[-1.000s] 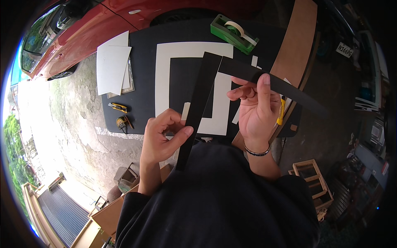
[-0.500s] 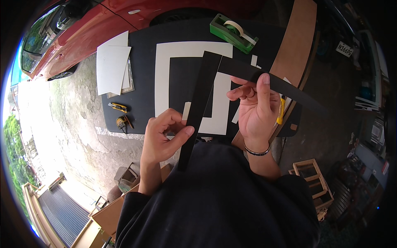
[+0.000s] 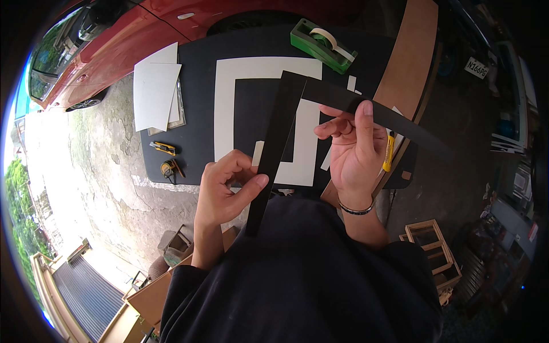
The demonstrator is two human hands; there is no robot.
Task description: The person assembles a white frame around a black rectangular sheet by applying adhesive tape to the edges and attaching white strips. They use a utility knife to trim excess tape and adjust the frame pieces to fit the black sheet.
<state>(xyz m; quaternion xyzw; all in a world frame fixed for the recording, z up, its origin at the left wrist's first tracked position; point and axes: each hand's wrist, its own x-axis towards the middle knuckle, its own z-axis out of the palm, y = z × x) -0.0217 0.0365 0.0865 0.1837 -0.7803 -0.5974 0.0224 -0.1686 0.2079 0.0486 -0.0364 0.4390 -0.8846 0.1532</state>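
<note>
My left hand (image 3: 231,186) pinches a long black strip (image 3: 280,123) between thumb and fingers. A short piece of cream tape (image 3: 258,153) sticks out from the strip's left edge, by my fingertips. My right hand (image 3: 357,140) grips a second black strip (image 3: 337,94), thumb on top and fingers beneath. The two strips meet at an angle at their far ends, and a thin seam shows between them. Below them a white rectangular frame (image 3: 225,114) lies on the black table (image 3: 197,108), partly covered by the strips and my hands.
A green tape dispenser (image 3: 323,46) stands at the table's far side. White sheets (image 3: 157,91), a yellow utility knife (image 3: 163,148) and a tape measure (image 3: 170,168) lie left. A brown board (image 3: 409,51) and yellow marker (image 3: 389,151) are right. A red car (image 3: 143,34) is beyond.
</note>
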